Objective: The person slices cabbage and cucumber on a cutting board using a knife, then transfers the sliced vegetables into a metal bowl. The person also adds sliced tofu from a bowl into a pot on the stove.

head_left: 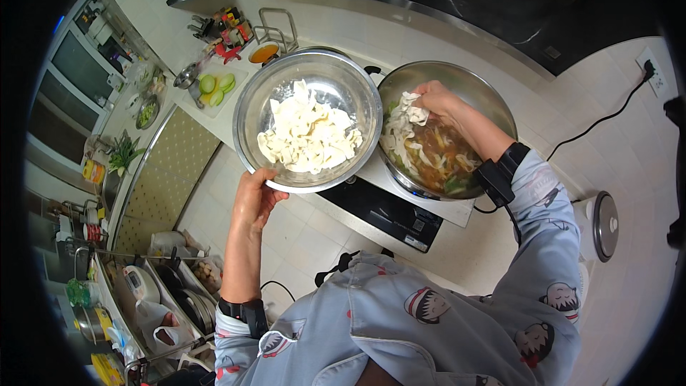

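Note:
My left hand [256, 199] grips the near rim of a wide steel bowl [246, 104], thumb over the edge. Inside the bowl lies a heap of pale, flat dough pieces [311, 132]. To its right, my right hand [439, 100] is closed around a clump of dough pieces [411, 109] above a large steel pan [486, 89]. The pan holds brown broth [446, 144] with green vegetables and more pale dough pieces, mostly at its left side. My right fingertips are partly hidden behind the hand and the clump.
An induction cooker [382, 218] with a black panel sits in front. A cutting board [214, 107] with sliced green vegetable lies left of the bowl, beside an orange-filled bowl [264, 52]. A black cord [597, 125] runs along the right wall. A storage cart [146, 293] stands lower left.

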Tool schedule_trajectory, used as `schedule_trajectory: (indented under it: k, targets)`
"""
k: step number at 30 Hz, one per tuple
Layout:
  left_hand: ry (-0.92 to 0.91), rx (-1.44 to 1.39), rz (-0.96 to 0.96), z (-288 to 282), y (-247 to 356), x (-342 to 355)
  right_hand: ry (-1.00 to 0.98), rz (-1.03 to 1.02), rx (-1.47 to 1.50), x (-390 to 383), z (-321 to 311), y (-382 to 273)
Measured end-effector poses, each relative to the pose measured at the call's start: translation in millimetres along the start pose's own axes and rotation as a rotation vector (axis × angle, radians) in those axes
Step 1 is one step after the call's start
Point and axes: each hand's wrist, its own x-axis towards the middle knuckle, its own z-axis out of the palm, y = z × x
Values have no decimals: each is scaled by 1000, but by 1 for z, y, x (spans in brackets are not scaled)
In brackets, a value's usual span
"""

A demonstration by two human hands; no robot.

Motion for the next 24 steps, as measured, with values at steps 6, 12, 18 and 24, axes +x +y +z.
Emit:
schedule_trajectory:
  k: [6, 12, 18, 24]
  targets:
    - [39, 7, 61, 2, -4, 0, -154, -91, -258, -23, -13, 15]
    - [-27, -1, 13, 2, -1, 2, -235, 49, -501, -76, -27, 35]
    - [-56, 7, -10, 13, 5, -1, -181, 109, -397, -78, -24, 20]
    - [-81, 62, 35, 21, 9, -9, 253, -220, -657, -91, -13, -23]
